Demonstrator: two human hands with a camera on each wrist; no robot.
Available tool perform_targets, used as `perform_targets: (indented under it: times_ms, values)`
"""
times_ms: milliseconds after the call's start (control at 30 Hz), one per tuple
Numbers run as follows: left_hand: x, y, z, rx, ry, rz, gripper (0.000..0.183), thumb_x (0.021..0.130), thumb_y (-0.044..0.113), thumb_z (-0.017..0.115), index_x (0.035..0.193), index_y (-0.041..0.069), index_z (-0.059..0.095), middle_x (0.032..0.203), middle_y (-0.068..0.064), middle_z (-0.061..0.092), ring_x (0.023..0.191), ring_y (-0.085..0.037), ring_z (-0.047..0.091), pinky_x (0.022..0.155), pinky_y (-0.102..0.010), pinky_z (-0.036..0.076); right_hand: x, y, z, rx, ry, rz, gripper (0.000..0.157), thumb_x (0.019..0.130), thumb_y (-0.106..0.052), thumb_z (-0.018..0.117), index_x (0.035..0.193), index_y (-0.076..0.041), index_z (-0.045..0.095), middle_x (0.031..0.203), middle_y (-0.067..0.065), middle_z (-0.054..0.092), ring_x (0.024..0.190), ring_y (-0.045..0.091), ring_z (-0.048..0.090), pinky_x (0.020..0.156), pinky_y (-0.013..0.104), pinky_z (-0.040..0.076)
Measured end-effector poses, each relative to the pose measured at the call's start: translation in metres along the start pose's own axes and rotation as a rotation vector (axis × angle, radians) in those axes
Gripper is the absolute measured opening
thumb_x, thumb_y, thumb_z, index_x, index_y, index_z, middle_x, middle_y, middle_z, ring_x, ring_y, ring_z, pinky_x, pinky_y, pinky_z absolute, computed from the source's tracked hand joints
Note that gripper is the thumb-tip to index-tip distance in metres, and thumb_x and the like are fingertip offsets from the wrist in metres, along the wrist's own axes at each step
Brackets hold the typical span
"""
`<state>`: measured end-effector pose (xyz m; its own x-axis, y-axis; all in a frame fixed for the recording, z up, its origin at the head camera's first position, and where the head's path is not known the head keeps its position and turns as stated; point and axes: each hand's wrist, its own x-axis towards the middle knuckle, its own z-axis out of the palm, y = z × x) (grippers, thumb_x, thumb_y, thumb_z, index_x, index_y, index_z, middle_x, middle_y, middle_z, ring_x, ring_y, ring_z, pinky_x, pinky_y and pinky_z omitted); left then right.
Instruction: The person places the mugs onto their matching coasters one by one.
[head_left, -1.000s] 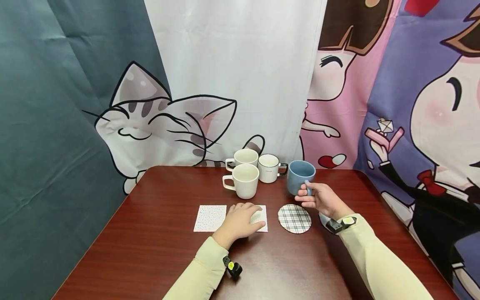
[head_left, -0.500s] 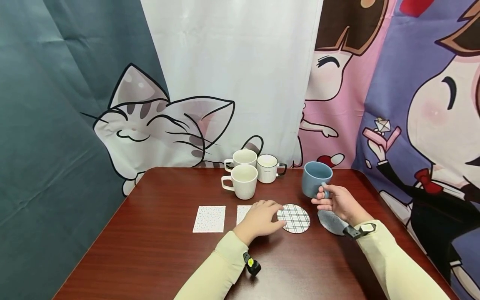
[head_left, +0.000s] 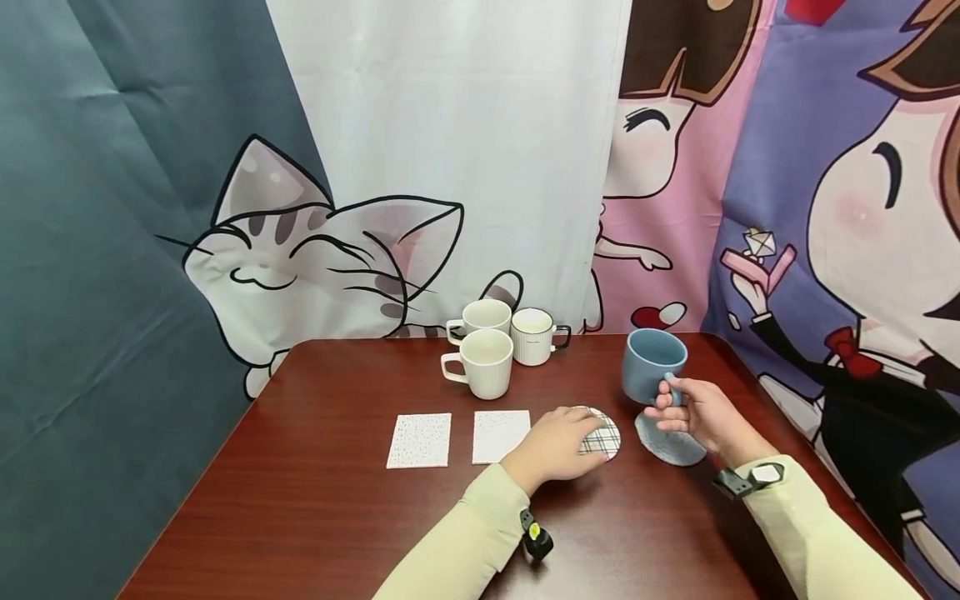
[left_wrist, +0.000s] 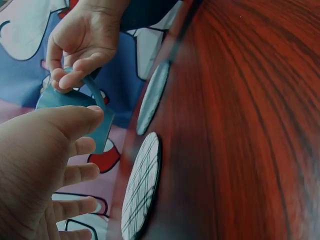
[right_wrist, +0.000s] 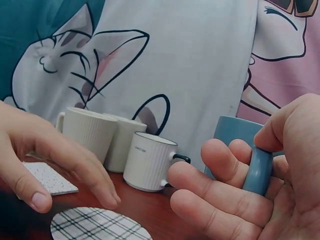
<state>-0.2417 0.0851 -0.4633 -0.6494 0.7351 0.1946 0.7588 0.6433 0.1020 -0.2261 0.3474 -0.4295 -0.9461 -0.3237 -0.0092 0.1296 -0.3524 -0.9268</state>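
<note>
Pinching a blue mug [head_left: 643, 375], contents unclear, right hand [head_left: 705, 413] hangs near spread left hand [head_left: 557, 443].

I've room between the black-handled mug [head_left: 532, 340] and blue mug [head_left: 645, 373]; the left hand [head_left: 557, 443], apparently hovering, obstructs the plaid coaster [head_left: 607, 437].

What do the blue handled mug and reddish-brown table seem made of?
Blue round ceramic-looking mug: likely glazed, satin finish, judging by its smooth, even colour and soft sheen.
Reddish-brown flat wood-grained table: glossy; streaks and reflections suggest varnished wood, though laminate is possible.
</note>
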Motion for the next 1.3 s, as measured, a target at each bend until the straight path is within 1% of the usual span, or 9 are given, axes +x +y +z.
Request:
perform_targets:
  times_ms: [200, 333, 400, 567, 667, 733, 900, 1100, 1300]
  values:
    - [0.006, 0.012, 0.002, 0.015, -0.044, 0.086, 0.053, 0.086, 0.051, 0.053, 0.133, 0.028, 0.049, 0.136, 0.005, 0.045, 0.125, -0.017, 0.040, 0.100, -0.037, 0.033, -0.012, 0.004, -0.009, -0.021, 0.020, -0.017, 0.034, 0.101, -0.013, 0.029, 0.091, 0.000, 0.058, 0.077, 0.010, 0.066, 0.083, 0.031, 0.066, 0.067, 0.041, 0.053]
    - [0.010, 0.019, 0.011, 0.040, -0.064, 0.105, 0.053, 0.087, 0.052, 0.051, 0.135, 0.031, 0.046, 0.139, 0.008, 0.041, 0.127, -0.016, 0.037, 0.101, -0.034, 0.031, -0.021, 0.008, -0.015, -0.013, 0.013, -0.017, 0.034, 0.101, -0.012, 0.028, 0.091, 0.000, 0.058, 0.077, 0.010, 0.066, 0.084, 0.031, 0.066, 0.067, 0.040, 0.053]
    - [0.012, 0.024, 0.014, 0.047, -0.082, 0.106, 0.053, 0.087, 0.053, 0.048, 0.136, 0.032, 0.044, 0.141, 0.011, 0.038, 0.128, -0.015, 0.035, 0.102, -0.035, 0.031, -0.026, 0.009, -0.018, -0.008, 0.006, -0.019, 0.035, 0.101, -0.012, 0.027, 0.091, 0.000, 0.059, 0.077, 0.010, 0.066, 0.084, 0.032, 0.066, 0.067, 0.040, 0.053]
    - [0.018, 0.035, 0.018, 0.058, -0.156, 0.115, 0.054, 0.090, 0.055, 0.042, 0.140, 0.033, 0.038, 0.145, 0.014, 0.029, 0.132, -0.015, 0.028, 0.104, -0.037, 0.027, -0.036, 0.012, -0.024, -0.007, -0.012, -0.032, 0.037, 0.101, -0.011, 0.025, 0.092, 0.000, 0.059, 0.078, 0.010, 0.066, 0.084, 0.031, 0.066, 0.067, 0.039, 0.053]
    - [0.021, 0.041, 0.019, 0.077, -0.197, 0.112, 0.053, 0.092, 0.054, 0.039, 0.141, 0.034, 0.035, 0.147, 0.015, 0.025, 0.134, -0.013, 0.023, 0.106, -0.036, 0.024, -0.041, 0.013, -0.026, -0.011, -0.025, -0.036, 0.037, 0.102, -0.012, 0.025, 0.093, -0.001, 0.059, 0.079, 0.009, 0.066, 0.085, 0.030, 0.066, 0.067, 0.039, 0.053]
    - [0.024, 0.045, 0.021, 0.089, -0.213, 0.107, 0.052, 0.092, 0.054, 0.038, 0.141, 0.035, 0.035, 0.147, 0.016, 0.024, 0.135, -0.012, 0.021, 0.106, -0.036, 0.023, -0.042, 0.013, -0.027, -0.006, -0.035, -0.036, 0.038, 0.102, -0.012, 0.024, 0.093, -0.001, 0.059, 0.080, 0.009, 0.067, 0.085, 0.030, 0.066, 0.068, 0.039, 0.053]
    - [0.028, 0.052, 0.025, 0.102, -0.239, 0.082, 0.050, 0.093, 0.055, 0.035, 0.140, 0.039, 0.033, 0.146, 0.020, 0.022, 0.136, -0.010, 0.018, 0.107, -0.037, 0.021, -0.046, 0.014, -0.029, 0.011, -0.057, -0.035, 0.039, 0.102, -0.010, 0.023, 0.094, -0.001, 0.059, 0.080, 0.009, 0.066, 0.086, 0.031, 0.065, 0.069, 0.040, 0.053]
    - [0.032, 0.057, 0.029, 0.123, -0.278, 0.059, 0.049, 0.093, 0.056, 0.035, 0.139, 0.043, 0.031, 0.145, 0.025, 0.020, 0.136, -0.008, 0.016, 0.107, -0.037, 0.019, -0.048, 0.015, -0.029, 0.024, -0.067, -0.036, 0.038, 0.102, -0.010, 0.023, 0.095, -0.001, 0.059, 0.081, 0.010, 0.066, 0.087, 0.031, 0.065, 0.069, 0.040, 0.052]
    - [0.034, 0.060, 0.028, 0.144, -0.296, 0.047, 0.050, 0.092, 0.057, 0.035, 0.140, 0.043, 0.030, 0.145, 0.025, 0.020, 0.135, -0.007, 0.017, 0.107, -0.037, 0.019, -0.049, 0.018, -0.028, 0.042, -0.066, -0.040, 0.040, 0.102, -0.009, 0.021, 0.095, -0.001, 0.060, 0.081, 0.010, 0.067, 0.087, 0.031, 0.065, 0.069, 0.040, 0.052]
